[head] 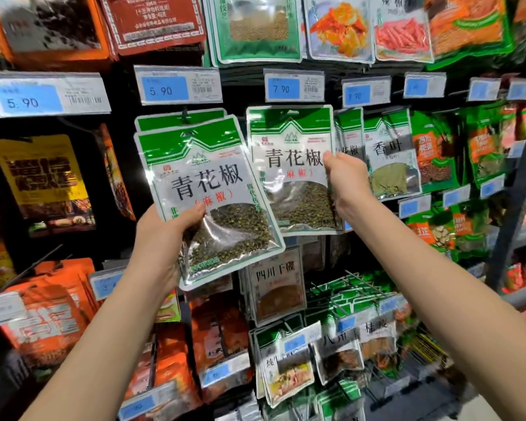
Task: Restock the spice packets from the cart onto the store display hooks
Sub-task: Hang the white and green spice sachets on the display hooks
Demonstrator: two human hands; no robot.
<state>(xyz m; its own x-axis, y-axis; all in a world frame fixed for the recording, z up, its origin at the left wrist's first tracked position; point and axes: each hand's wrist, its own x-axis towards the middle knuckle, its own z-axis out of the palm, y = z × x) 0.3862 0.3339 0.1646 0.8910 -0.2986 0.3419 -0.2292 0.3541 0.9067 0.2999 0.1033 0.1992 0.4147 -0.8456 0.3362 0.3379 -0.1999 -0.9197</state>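
Note:
My left hand (164, 238) grips the lower left edge of a green-and-white packet of green peppercorns (210, 192), tilted, with a second like packet stacked behind it. My right hand (346, 183) pinches the right edge of another green peppercorn packet (292, 171) that hangs upright under the 7.90 price tag (293, 86). The hook holding it is hidden by the packet's top. The cart is out of view.
Hooks with other spice packets fill the wall: a bay leaf packet (389, 159) right of my right hand, orange bags (52, 311) at lower left, a yellow bag (43, 180) at left, wire hooks (368, 287) jutting out at lower right.

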